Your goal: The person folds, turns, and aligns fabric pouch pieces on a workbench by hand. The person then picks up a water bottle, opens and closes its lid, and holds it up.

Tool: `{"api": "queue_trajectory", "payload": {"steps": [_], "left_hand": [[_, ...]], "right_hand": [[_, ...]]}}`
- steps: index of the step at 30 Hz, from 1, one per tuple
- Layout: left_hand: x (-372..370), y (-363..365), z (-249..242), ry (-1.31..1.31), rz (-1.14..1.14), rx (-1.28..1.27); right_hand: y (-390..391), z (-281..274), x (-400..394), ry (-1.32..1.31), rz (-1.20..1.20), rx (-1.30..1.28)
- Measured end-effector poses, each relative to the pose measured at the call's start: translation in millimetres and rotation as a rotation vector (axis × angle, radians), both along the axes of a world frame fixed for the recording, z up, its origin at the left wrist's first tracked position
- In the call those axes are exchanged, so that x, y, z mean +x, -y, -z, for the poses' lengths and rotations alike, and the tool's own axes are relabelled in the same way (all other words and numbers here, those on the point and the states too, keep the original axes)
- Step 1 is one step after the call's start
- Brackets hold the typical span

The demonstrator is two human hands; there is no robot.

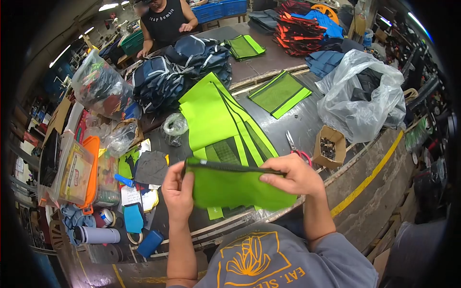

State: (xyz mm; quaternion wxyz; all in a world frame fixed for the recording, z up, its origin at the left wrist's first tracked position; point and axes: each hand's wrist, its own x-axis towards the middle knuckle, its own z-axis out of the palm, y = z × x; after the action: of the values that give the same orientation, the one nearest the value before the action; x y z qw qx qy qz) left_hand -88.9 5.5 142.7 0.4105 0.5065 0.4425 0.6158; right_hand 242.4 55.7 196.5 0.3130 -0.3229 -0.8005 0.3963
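Observation:
A green fabric piece [240, 189] with a dark band along its upper edge hangs between my two hands, slightly blurred. My left hand [178, 191] pinches its left end, thumb in front. At the right part of the dark band, my right hand [293, 176] grips the fabric between thumb and fingers. Just beyond lies a fanned stack of lime-green pieces with dark mesh [211, 115]. A separate green mesh panel [280, 93] lies farther right. Scissors with pink handles [301, 154] rest beside my right hand, partly hidden by it.
A cardboard box of small dark parts [329, 147] and a clear plastic bag [362, 96] stand right. Navy bundles [161, 81] lie back left. Left are an orange-lidded bin [91, 175] and a white bottle [98, 235]. Another person [165, 21] stands across the table.

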Motion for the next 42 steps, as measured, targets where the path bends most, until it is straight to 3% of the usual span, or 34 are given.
{"api": "queue_trajectory", "payload": {"steps": [2,4,7,9,10,13,16,19,20,22,26,29,30,33,34,37,40,42], "left_hand": [[0,-8,9,0.031,-0.156,-0.009],[-1,-13,31,-0.045,-0.190,-0.031],[0,-15,74,-0.191,-0.262,-0.068],[4,-9,101,-0.608,-0.225,-0.157],[8,-6,112,-0.608,-0.225,-0.155],[21,5,138,-1.142,-0.263,-0.050],[26,6,144,-1.141,-0.304,-0.055],[29,2,143,-1.151,-0.345,-0.074],[30,2,143,-1.167,-0.351,-0.092],[29,6,143,-1.190,-0.344,-0.124],[22,1,141,-1.158,-0.343,-0.087],[7,1,151,-0.704,-0.307,-0.115],[9,2,149,-0.707,-0.307,-0.117],[14,4,141,-0.132,-0.220,-0.202],[10,4,142,-0.132,-0.224,-0.199],[-6,10,152,-0.568,-0.107,-0.113],[-8,9,143,-0.640,-0.038,-0.092],[-8,8,140,-0.676,-0.007,-0.080]], "right_hand": [[-5,8,2,-0.059,0.008,-0.073],[-20,17,9,-0.433,0.196,-0.292],[-71,32,18,-0.655,0.452,-0.168],[-107,27,20,-0.777,0.615,-0.154],[-132,33,27,-0.794,0.686,-0.139],[-217,77,55,-0.822,0.734,-0.039],[-267,134,77,-0.660,0.870,-0.182],[-264,168,67,0.158,1.286,0.117],[-253,174,63,0.160,1.280,0.114],[-202,169,38,0.048,1.081,0.355],[-118,160,-9,-0.053,0.736,0.252],[-82,160,-38,-0.022,0.586,0.283],[-75,160,-44,-0.002,0.509,0.269],[-74,154,-58,0.032,0.434,0.212],[-76,150,-62,0.049,0.432,0.171],[-91,153,-73,0.051,0.479,0.173],[-114,163,-79,0.017,0.585,0.260],[-129,164,-82,0.167,0.670,0.205]]}}
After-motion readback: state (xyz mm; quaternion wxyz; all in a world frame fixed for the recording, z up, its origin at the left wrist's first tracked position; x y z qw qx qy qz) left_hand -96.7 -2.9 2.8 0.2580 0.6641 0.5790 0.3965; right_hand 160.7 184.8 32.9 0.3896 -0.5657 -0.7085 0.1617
